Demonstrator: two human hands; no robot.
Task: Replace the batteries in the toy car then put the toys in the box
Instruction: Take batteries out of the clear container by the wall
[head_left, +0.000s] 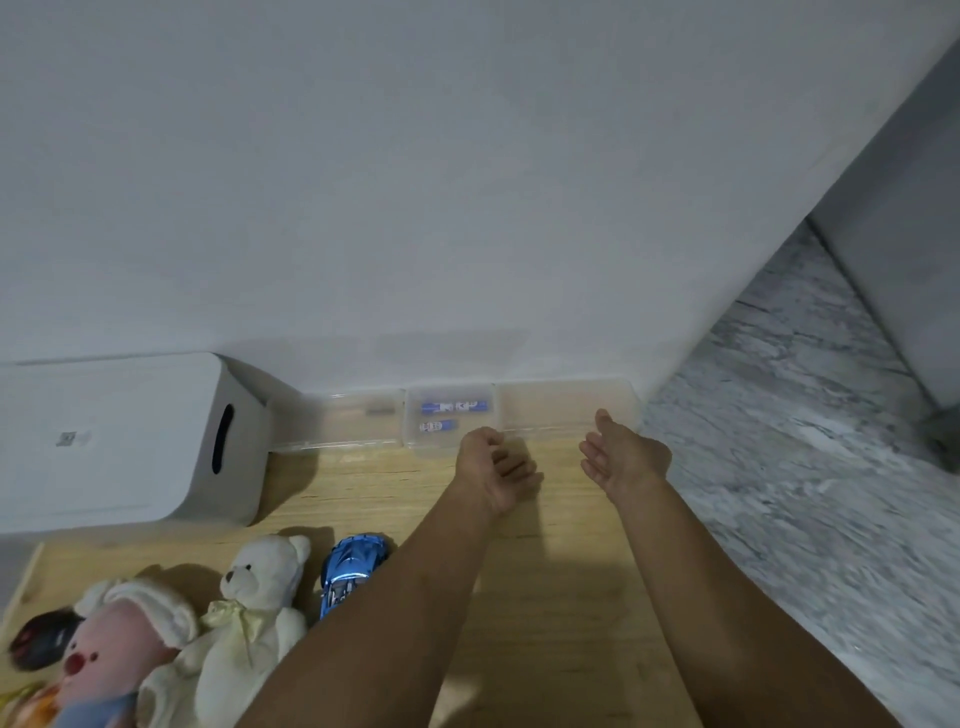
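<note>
A shiny blue toy car (353, 569) lies on the wooden table (561, 597), just left of my left forearm. Against the wall stands a small clear tray (415, 439) with blue batteries (453, 406) in it. My left hand (498, 470) hovers just right of that tray, fingers loosely curled, holding nothing. My right hand (621, 457) is held out flat with straight fingers in front of another clear tray (566, 405). A white lidded storage box (119, 441) sits at the left. A white teddy bear (254, 618) and a pink plush doll (109, 654) lie at the lower left.
A third clear tray (337, 421) holding a small dark item stands between the box and the battery tray. A dark round toy (41, 639) lies at the far left edge. The table's right edge borders a grey marbled floor (810, 457).
</note>
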